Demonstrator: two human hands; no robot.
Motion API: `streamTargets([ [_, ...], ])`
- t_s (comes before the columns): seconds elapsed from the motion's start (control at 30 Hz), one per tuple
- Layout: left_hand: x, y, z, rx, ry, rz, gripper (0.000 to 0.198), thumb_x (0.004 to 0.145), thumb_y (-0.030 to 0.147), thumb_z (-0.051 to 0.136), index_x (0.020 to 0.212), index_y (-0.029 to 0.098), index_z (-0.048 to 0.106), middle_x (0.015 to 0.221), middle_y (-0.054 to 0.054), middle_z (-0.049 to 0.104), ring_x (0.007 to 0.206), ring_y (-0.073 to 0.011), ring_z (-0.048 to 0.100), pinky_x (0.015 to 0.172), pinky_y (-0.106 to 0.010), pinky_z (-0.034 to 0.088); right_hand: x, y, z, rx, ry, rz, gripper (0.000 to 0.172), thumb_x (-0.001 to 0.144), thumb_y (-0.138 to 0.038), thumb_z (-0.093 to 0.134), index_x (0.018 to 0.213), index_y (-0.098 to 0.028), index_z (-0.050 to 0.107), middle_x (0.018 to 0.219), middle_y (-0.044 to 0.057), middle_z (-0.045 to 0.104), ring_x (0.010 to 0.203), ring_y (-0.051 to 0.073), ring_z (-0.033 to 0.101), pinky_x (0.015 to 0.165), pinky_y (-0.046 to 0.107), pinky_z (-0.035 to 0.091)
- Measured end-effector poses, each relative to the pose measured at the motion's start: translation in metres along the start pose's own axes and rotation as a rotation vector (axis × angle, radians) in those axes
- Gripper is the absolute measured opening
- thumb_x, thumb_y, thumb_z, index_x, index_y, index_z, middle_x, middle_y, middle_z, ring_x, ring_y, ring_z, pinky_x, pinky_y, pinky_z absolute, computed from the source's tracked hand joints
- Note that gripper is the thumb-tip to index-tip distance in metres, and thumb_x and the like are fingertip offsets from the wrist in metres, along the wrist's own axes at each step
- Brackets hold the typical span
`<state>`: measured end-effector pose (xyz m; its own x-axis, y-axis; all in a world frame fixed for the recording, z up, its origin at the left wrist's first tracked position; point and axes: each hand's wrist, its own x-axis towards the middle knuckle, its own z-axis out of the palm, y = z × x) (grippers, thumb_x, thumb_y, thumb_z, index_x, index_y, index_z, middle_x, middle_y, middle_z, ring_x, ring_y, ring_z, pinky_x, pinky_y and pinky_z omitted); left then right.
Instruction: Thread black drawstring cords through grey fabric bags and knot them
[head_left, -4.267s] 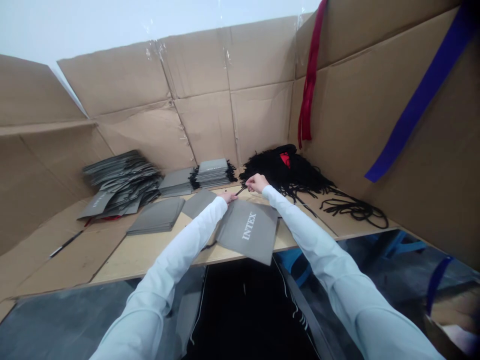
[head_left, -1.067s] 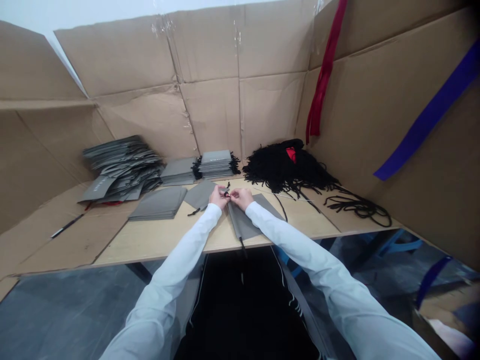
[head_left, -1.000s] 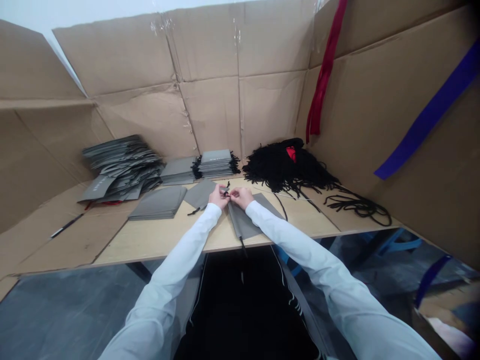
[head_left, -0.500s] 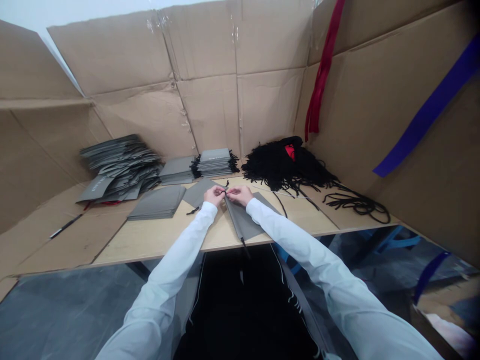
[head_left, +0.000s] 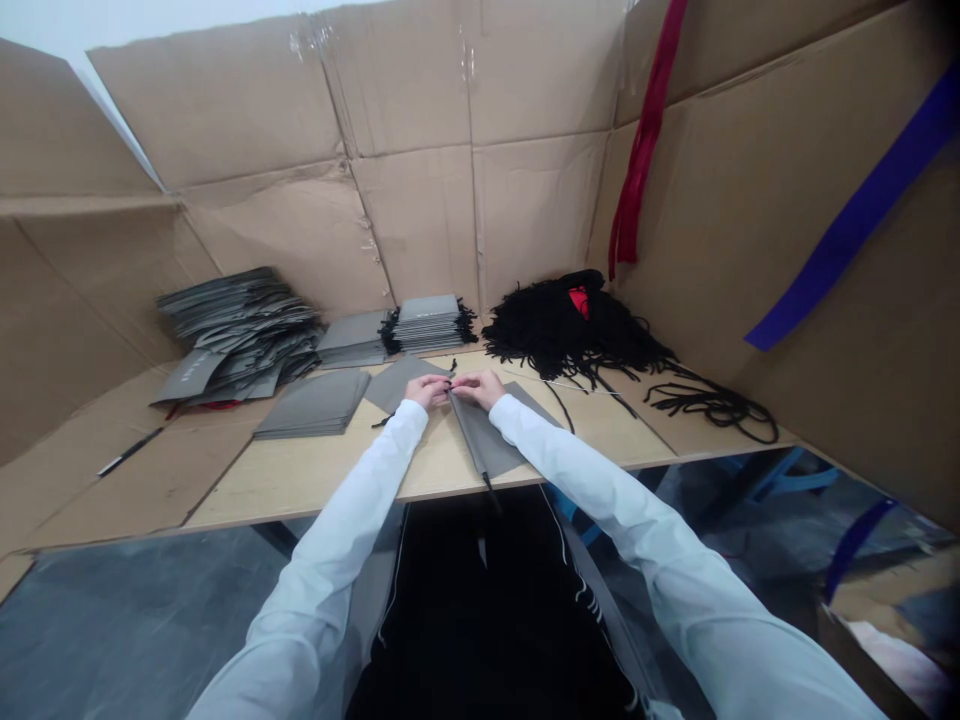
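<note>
My left hand [head_left: 427, 391] and my right hand [head_left: 481, 388] meet fingertip to fingertip over the table, both pinched on a short black cord. The cord is at the top corner of a grey bag [head_left: 495, 437], which lies tilted towards the table's front edge. More black cord hangs from the bag's lower corner over that edge. Another grey piece [head_left: 397, 382] lies flat behind my left hand. The knot or loop between my fingers is too small to make out.
Grey stacks [head_left: 313, 404] and a taller heap [head_left: 240, 335] stand left. Behind my hands is a corded grey stack [head_left: 427, 325]. Black cords [head_left: 577, 325] are piled right. Cardboard walls surround the table [head_left: 300, 490]; red [head_left: 649, 140] and blue ribbons [head_left: 855, 215] hang right.
The dark loop between my fingertips looks smaller. My left hand has shifted slightly left, and my fingers have changed position on the cord.
</note>
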<state>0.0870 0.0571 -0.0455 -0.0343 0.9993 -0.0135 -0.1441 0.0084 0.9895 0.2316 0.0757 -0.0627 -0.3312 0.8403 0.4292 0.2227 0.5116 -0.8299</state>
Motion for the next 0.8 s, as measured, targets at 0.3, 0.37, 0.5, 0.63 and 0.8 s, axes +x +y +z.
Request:
streamTargets([
  [0.3,-0.007,0.005,0.004,-0.119,-0.017,-0.010,0.021,0.048,0.002,0.065,0.066,0.008,0.058,0.058,-0.004,0.062,0.061,-0.0131,0.060,0.070,-0.029,0.048,-0.008,-0.021,-0.003,-0.406,0.079,-0.121,0.018,0.075,-0.021,0.050,0.085,-0.018,0.064,0.088,0.003,0.061,0.084,0.010,0.055,0.079,0.019,0.038],
  [0.37,-0.009,0.007,0.004,-0.136,-0.016,-0.019,0.023,0.047,0.001,0.066,0.067,0.008,0.058,0.059,-0.004,0.062,0.062,-0.0134,0.060,0.072,-0.030,0.048,-0.007,-0.022,-0.002,-0.468,0.076,-0.131,0.019,0.076,-0.020,0.048,0.087,-0.017,0.064,0.090,0.004,0.061,0.085,0.010,0.054,0.080,0.019,0.037],
  [0.5,-0.012,0.008,0.006,-0.164,-0.002,-0.028,0.025,0.045,0.000,0.068,0.067,0.007,0.058,0.060,-0.005,0.063,0.061,-0.0128,0.060,0.075,-0.029,0.048,-0.006,-0.019,0.001,-0.492,0.099,-0.118,0.020,0.076,-0.020,0.048,0.090,-0.017,0.062,0.091,0.004,0.062,0.085,0.010,0.055,0.079,0.018,0.037],
  [0.63,-0.013,0.007,0.006,-0.159,0.020,-0.002,0.026,0.044,0.003,0.069,0.066,0.007,0.058,0.059,-0.004,0.063,0.061,-0.0135,0.060,0.076,-0.030,0.047,-0.004,-0.015,0.002,-0.472,0.143,-0.144,0.016,0.074,-0.020,0.051,0.084,-0.017,0.062,0.084,0.004,0.063,0.078,0.011,0.056,0.075,0.021,0.039],
  [0.8,-0.012,0.005,0.007,-0.124,0.030,0.031,0.029,0.041,0.005,0.071,0.067,0.007,0.058,0.057,-0.005,0.062,0.060,-0.0145,0.060,0.077,-0.033,0.046,-0.004,-0.014,0.000,-0.474,0.128,-0.224,0.013,0.072,-0.019,0.053,0.078,-0.017,0.065,0.082,0.005,0.063,0.077,0.013,0.057,0.073,0.022,0.041],
])
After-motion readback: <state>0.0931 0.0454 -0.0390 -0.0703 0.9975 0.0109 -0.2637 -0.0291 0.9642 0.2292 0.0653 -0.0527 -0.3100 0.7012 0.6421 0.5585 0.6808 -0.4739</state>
